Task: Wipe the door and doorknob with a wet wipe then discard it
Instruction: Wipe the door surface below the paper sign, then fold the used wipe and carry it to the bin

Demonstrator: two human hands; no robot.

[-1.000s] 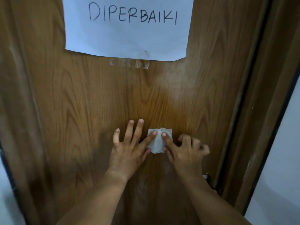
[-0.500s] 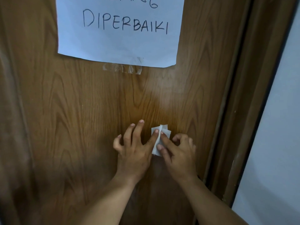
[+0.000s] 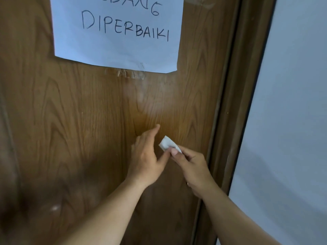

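Task looks early to mid, judging by what shows: the small folded white wet wipe (image 3: 168,144) is out and in use at the brown wood-grain door (image 3: 79,121), approx mid-height, just left of the dark brown door frame (image 3: 235,103). The right hand (image 3: 192,167) has its grip pinching the wipe btw thumb and fingertips, w/ the wipe's top corner sticking up free. The left hand (image 3: 146,156) has its grip spread, fingers loose and slightly blurred, thumb near the wipe; can't tell if it touches the wipe or the door. A faint hazy patch on the wood below the white paper sign w/ black handwriting (image 3: 115,50) may be wiped area, not sure. Doorknob isn't in view, so that part and the discard seem left to do; no bin visible. Vs. half a sec ago: both hands were pressing the wipe flat to the door w/ index fingers, now only the right holds it, folded smaller, and the left has drawn back. Camera has also tilted up a bit, showing more of the sign.
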